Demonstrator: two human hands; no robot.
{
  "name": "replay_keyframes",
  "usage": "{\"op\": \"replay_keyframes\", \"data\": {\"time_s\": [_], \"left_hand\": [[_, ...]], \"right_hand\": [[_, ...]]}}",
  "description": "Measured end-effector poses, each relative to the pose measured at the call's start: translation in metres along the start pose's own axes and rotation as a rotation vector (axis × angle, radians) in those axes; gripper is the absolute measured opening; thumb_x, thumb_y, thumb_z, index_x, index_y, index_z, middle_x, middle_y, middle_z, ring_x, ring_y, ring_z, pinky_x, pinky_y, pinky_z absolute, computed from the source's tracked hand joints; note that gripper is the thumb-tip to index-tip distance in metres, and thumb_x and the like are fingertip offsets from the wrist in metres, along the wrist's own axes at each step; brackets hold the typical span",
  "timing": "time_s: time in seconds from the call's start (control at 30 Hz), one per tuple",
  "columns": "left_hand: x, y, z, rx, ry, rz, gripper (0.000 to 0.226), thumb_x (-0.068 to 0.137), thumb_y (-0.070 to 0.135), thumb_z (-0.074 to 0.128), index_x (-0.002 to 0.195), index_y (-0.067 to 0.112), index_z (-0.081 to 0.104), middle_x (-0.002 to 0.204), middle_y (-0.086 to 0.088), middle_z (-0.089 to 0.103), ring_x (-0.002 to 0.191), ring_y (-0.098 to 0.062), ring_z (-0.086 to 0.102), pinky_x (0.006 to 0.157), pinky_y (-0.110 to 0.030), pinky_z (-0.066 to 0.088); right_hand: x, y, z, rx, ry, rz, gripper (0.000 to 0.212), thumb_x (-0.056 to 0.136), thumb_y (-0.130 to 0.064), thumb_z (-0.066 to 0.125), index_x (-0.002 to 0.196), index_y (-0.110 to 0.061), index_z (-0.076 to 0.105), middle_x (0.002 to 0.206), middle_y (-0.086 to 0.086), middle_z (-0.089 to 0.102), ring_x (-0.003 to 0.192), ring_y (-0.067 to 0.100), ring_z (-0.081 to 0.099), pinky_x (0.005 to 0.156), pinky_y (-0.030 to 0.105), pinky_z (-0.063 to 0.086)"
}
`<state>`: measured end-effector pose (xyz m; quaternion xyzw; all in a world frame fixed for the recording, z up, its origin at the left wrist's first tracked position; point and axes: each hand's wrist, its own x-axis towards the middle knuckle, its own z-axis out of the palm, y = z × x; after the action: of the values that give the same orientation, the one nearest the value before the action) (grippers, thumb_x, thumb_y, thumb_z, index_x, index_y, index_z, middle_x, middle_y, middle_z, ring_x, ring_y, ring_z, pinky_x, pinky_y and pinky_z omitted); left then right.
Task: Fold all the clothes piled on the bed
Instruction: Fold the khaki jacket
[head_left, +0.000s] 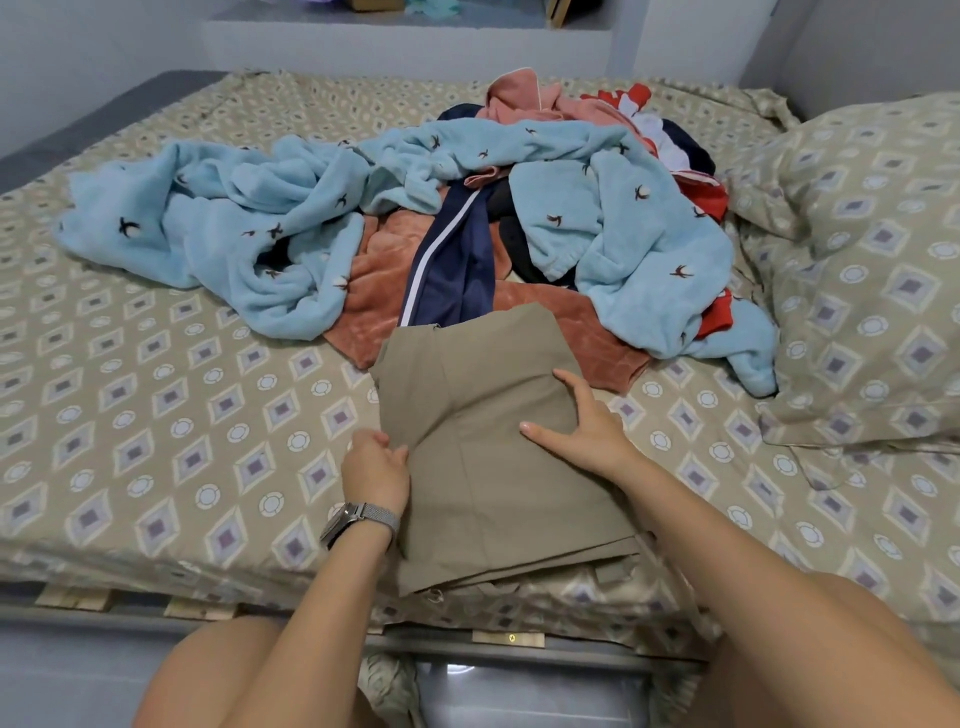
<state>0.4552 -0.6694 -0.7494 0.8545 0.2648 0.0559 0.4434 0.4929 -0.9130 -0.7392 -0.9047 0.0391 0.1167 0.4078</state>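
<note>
Bare forearms reach over the bed (156, 415): left hand (375, 465) pinches the folded khaki trousers' (483, 441) edge, right hand (582, 426) presses flat, fingers spread, before the clothes pile (415, 208).

A khaki folded garment (483, 441) lies at the near edge of the bed (156, 415), its far end overlapping a rust-coloured velvety cloth (374, 291). The left hand (375, 465), with a metal-banded watch (358, 519) on its wrist, pinches the garment's left edge. The right hand (582, 426) rests flat on top, fingers spread. Behind, a pile holds a light blue fleece with small dark motifs (249, 223), a navy piece with a white stripe (447, 260), plus pink (519, 96) and red items (711, 200). A pillow (872, 260) in matching patterned fabric sits at the right.
</note>
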Motion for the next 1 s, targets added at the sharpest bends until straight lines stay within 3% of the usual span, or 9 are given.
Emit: {"op": "replay_keyframes", "data": {"time_s": [0.1,0.2,0.33,0.43,0.57,0.7,0.77,0.87,1.0], "left_hand": [[0.006,-0.001,0.004,0.027,-0.092,-0.057,0.038,0.091,0.027,0.063,0.114,-0.001,0.054,0.098,-0.016,0.065,0.104,-0.033,0.059,0.082,-0.031,0.040],[0.025,0.013,0.000,0.028,-0.066,-0.028,0.044,0.090,0.046,0.059,0.103,0.004,0.058,0.086,-0.007,0.063,0.088,-0.029,0.059,0.073,-0.032,0.041],[0.052,0.032,0.004,-0.173,-0.136,-0.108,0.046,0.088,0.051,0.059,0.062,0.015,0.047,0.061,0.001,0.049,0.062,-0.020,0.048,0.054,-0.028,0.032],[0.074,0.035,0.012,-0.343,-0.107,-0.169,0.042,0.076,0.057,0.066,0.066,0.020,0.049,0.068,0.002,0.049,0.064,-0.017,0.046,0.065,-0.028,0.038],[0.090,0.041,0.017,-0.390,0.089,-0.119,0.038,0.082,0.046,0.063,0.070,0.010,0.059,0.069,-0.005,0.047,0.069,-0.018,0.041,0.067,-0.029,0.037],[0.093,0.039,0.010,-0.362,0.325,-0.137,0.038,0.094,0.031,0.054,0.068,0.003,0.053,0.065,-0.016,0.046,0.070,-0.031,0.044,0.068,-0.035,0.042],[0.095,0.030,0.010,-0.275,0.201,-0.213,0.040,0.093,0.033,0.056,0.062,0.008,0.050,0.067,-0.011,0.050,0.074,-0.030,0.050,0.074,-0.034,0.045],[0.094,0.022,0.011,-0.212,-0.004,-0.231,0.034,0.087,0.041,0.063,0.064,0.016,0.056,0.070,-0.003,0.057,0.075,-0.026,0.056,0.075,-0.029,0.044],[0.101,0.036,-0.001,-0.311,-0.079,-0.286,0.065,0.060,0.074,0.065,0.079,0.012,0.064,0.090,-0.002,0.066,0.087,-0.025,0.063,0.089,-0.035,0.051]], "right_hand": [[0.001,-0.001,-0.005,0.181,0.027,0.037,0.087,0.075,-0.062,0.070,0.143,-0.041,0.021,0.132,-0.009,0.046,0.126,0.022,0.048,0.108,0.035,0.037],[0.010,0.001,-0.013,0.334,0.113,0.149,0.092,0.079,-0.056,0.070,0.150,-0.026,0.020,0.137,-0.004,0.047,0.126,0.020,0.050,0.105,0.033,0.040],[0.031,0.002,-0.016,0.288,0.106,0.221,0.081,0.071,-0.070,0.066,0.133,-0.019,0.052,0.124,-0.002,0.064,0.109,0.017,0.063,0.094,0.034,0.050],[0.046,-0.007,-0.016,0.295,0.094,0.168,0.062,0.074,-0.073,0.059,0.108,-0.022,0.070,0.103,-0.005,0.071,0.096,0.017,0.067,0.084,0.031,0.053],[0.061,-0.017,-0.011,0.352,0.085,0.205,0.061,0.076,-0.071,0.062,0.110,-0.021,0.070,0.106,-0.006,0.070,0.097,0.018,0.066,0.092,0.034,0.051],[0.070,-0.021,0.008,0.246,0.122,0.203,0.072,0.072,-0.078,0.057,0.115,-0.021,0.067,0.109,-0.003,0.068,0.102,0.021,0.063,0.092,0.032,0.048],[0.071,-0.021,0.013,0.204,0.132,0.204,0.081,0.065,-0.085,0.051,0.112,-0.021,0.067,0.109,-0.002,0.069,0.103,0.022,0.063,0.092,0.035,0.049],[0.071,-0.021,0.009,0.216,0.153,0.197,0.068,0.074,-0.075,0.058,0.109,-0.018,0.066,0.103,-0.002,0.067,0.098,0.021,0.062,0.084,0.031,0.046],[0.079,-0.028,-0.002,0.358,0.187,0.200,0.060,0.073,-0.073,0.062,0.088,-0.015,0.060,0.089,-0.005,0.064,0.083,0.015,0.061,0.068,0.029,0.043]]}}
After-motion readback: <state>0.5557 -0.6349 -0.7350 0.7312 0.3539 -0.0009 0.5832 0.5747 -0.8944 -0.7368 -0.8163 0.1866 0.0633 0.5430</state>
